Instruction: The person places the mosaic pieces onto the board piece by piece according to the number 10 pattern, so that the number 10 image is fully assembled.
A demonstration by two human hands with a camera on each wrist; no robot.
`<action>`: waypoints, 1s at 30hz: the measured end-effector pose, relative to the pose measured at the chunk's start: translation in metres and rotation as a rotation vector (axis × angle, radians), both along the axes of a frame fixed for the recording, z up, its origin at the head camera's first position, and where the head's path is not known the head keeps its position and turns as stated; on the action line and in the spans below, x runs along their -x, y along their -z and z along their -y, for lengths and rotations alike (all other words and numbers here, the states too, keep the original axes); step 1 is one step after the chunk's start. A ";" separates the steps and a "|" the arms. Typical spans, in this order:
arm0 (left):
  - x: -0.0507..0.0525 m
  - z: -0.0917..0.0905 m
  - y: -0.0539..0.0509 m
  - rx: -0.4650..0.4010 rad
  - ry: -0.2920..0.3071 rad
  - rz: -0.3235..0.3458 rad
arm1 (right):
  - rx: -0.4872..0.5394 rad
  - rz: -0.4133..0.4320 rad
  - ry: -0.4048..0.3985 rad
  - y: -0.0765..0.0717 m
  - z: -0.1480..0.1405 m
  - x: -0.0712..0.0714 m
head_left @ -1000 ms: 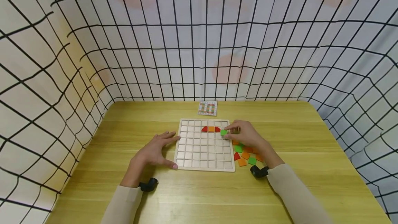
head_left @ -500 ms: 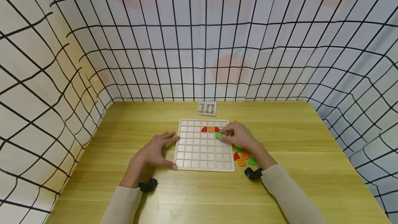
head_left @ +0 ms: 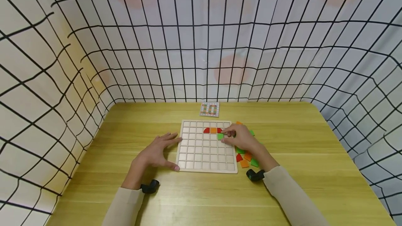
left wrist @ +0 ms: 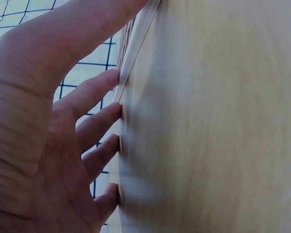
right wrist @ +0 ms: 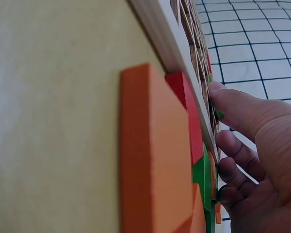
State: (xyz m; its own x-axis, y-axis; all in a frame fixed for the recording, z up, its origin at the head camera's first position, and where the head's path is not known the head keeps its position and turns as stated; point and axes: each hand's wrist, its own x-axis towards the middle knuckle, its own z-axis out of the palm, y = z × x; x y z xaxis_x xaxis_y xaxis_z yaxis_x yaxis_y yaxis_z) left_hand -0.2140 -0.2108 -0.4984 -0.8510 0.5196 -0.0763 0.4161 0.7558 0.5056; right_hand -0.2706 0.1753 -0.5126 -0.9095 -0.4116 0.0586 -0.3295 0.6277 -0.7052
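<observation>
A pale wooden grid board (head_left: 198, 171) lies on the table. In one row sit a red piece (head_left: 206, 130), an orange square (head_left: 213, 130) and another red piece (head_left: 219, 130), partly covered by fingers. My right hand (head_left: 243, 138) pinches a green square (head_left: 220, 136) between thumb and fingertips, at the cell just below the right red piece. In the right wrist view the thumb of the right hand (right wrist: 257, 141) touches the board's top. My left hand (head_left: 155, 152) is spread at the board's left edge, thumb and index finger touching it; the left wrist view shows the left hand's fingers (left wrist: 94, 131) extended.
Loose orange squares (head_left: 244, 163), green squares (head_left: 254, 162) and a red piece (head_left: 239, 157) lie right of the board, partly under the right hand. A small patterned card (head_left: 209, 109) lies behind the board. A netted wall (head_left: 201, 37) stands beyond the table.
My right hand has moved left with the green square, from the board's right side to the cell below the right red piece. My left hand has stayed in place.
</observation>
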 end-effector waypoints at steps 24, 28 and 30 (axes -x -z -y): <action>0.001 -0.001 0.000 0.005 0.007 -0.006 | -0.012 0.010 0.128 -0.011 -0.051 -0.004; 0.001 -0.001 0.000 0.006 0.006 -0.009 | -0.015 0.021 0.159 -0.011 -0.071 -0.006; 0.001 -0.001 0.000 0.006 0.003 -0.007 | -0.026 0.010 0.161 -0.010 -0.080 -0.006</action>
